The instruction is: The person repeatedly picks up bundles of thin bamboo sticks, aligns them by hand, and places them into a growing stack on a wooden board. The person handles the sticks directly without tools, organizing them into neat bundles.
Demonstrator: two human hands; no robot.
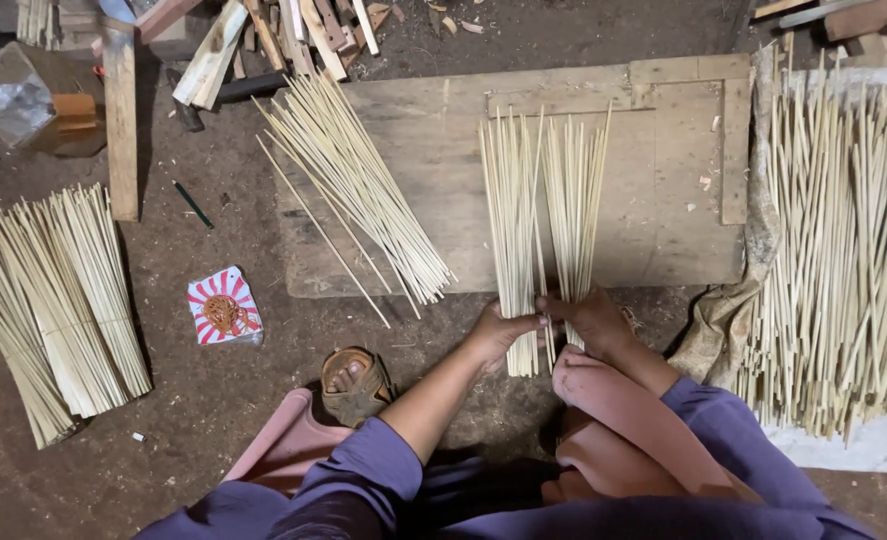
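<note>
Two bunches of thin pale bamboo sticks lie fanned on a worn wooden board [664, 170]. My left hand [499, 335] grips the near end of the left bunch [514, 210]. My right hand [594, 318] holds the near end of the right bunch [574, 200]. The two hands sit side by side, almost touching, at the board's near edge. My knee, in pink cloth, rises just below the right hand.
Another loose bunch of sticks [349, 180] lies slanted on the board's left part. A big heap [849, 260] lies at the right, tied bundles [54, 300] at the left. A small printed packet [224, 305], a sandalled foot [356, 385] and wood offcuts [284, 35] are on the dirt floor.
</note>
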